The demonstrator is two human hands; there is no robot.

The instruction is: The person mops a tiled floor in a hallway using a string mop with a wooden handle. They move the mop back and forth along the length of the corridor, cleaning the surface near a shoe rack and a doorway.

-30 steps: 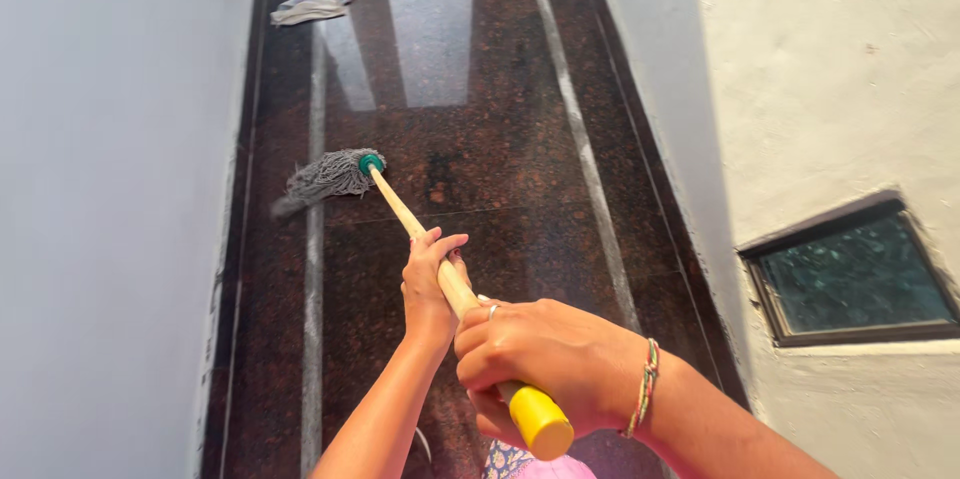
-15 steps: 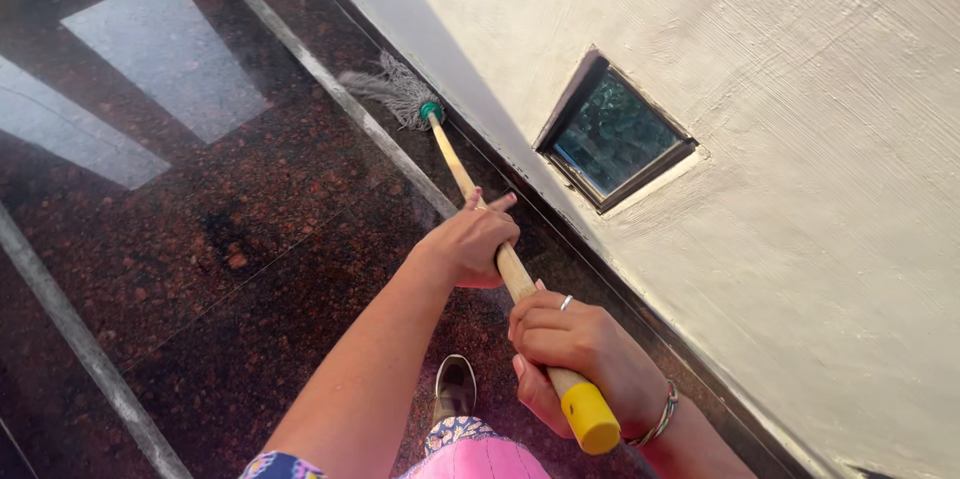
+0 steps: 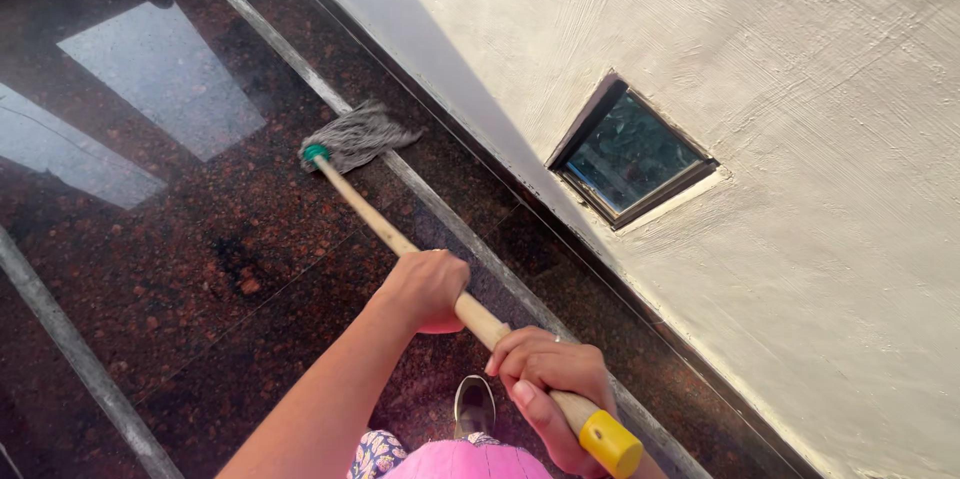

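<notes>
A: From the head camera, what are the hands doing?

B: Both are on a long pale wooden mop handle (image 3: 385, 227) with a yellow plastic cap at its near end. The left hand (image 3: 428, 287) is clamped around the shaft about midway, fingers wrapped over the top. The right hand (image 3: 545, 384) is closed around the shaft just below it, right next to the yellow cap, with a thin ring showing on one finger.

A: And where's the mop itself?

B: The handle runs up and to the left from the hands to a green collar, and from there the grey string mop head (image 3: 360, 135) lies spread flat on the dark, polished red-brown speckled stone floor (image 3: 200, 279). The strings rest on one of the pale grey strips (image 3: 440, 211) set into the floor, near the floor's right edge where it meets the wall.

A: What's around it?

B: A rough cream plastered wall (image 3: 800, 139) fills the right side, with a small square dark-framed glass window (image 3: 632, 152) set low in it, well apart from the mop head. Bright patches of reflected light sit on the floor toward its far left. At the bottom, pink patterned clothing (image 3: 460, 461) and the toe of a dark shoe (image 3: 474, 405) show just below the hands.
</notes>
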